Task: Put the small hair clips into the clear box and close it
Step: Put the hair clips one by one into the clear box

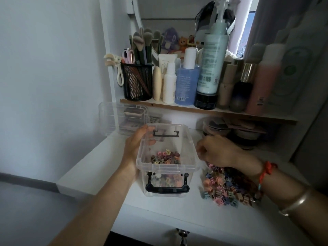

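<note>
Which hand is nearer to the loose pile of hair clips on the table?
Right. The right hand is just above the pile; the left hand grips the clear box on its opposite side.

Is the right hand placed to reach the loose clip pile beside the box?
Likely yes. The right hand is right over the hair clip pile, which lies uncovered on the desk right of the clear box; nothing sits between them.
</note>
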Motion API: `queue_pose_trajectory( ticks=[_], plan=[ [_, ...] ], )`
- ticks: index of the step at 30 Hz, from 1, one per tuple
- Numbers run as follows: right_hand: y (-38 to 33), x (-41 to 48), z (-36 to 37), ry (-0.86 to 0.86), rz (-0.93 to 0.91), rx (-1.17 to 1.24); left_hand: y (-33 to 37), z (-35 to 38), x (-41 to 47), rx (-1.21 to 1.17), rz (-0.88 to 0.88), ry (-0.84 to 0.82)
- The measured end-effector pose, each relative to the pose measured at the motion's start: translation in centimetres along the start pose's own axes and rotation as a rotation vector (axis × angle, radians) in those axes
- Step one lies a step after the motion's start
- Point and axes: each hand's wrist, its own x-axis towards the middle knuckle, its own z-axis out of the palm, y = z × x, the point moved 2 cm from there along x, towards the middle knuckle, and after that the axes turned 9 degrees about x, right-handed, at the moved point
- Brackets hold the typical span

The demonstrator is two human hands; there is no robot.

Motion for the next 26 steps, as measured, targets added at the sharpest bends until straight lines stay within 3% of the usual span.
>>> queue_pose_trajectory(
  ticks=[3, 6, 8, 9, 14, 19, 24, 26],
  plan=[
    [0.1, 0.3, -0.2, 0.075, 0.011, -0.002, 0.1, 0.0, -0.2, -0.001, 0.029, -0.004],
    [-1.0, 0.4, -3.1, 0.352, -0.044, 0.435, 0.1, 0.1, -0.2, -0.003, 0.036, -0.006],
    [-2.6, -0.1, -4.7, 0.338, -0.152, 0.718, 0.1, 0.1, -0.2, -0.001, 0.027, 0.000],
    [-3.1, -0.2, -5.1, 0.309, -0.192, 0.750, 0.0, 0.1, -0.2, -0.002, 0.022, 0.001],
    [-1.9, -0.4, -4.9, 0.270, -0.138, 0.591, -0.3, -0.1, 0.3, -0.010, -0.006, -0.011],
    [0.0, -1.5, -1.8, -0.120, -0.020, 0.065, -0.4, -0.1, 0.3, 0.002, -0.016, -0.023],
    [0.1, -1.3, -0.9, -0.092, 0.016, -0.035, -0.2, -0.1, 0.1, 0.005, -0.012, -0.024],
    [-0.2, -1.1, -2.0, 0.049, -0.020, 0.102, -0.1, 0.0, 0.2, -0.002, -0.014, -0.026]
  ],
)
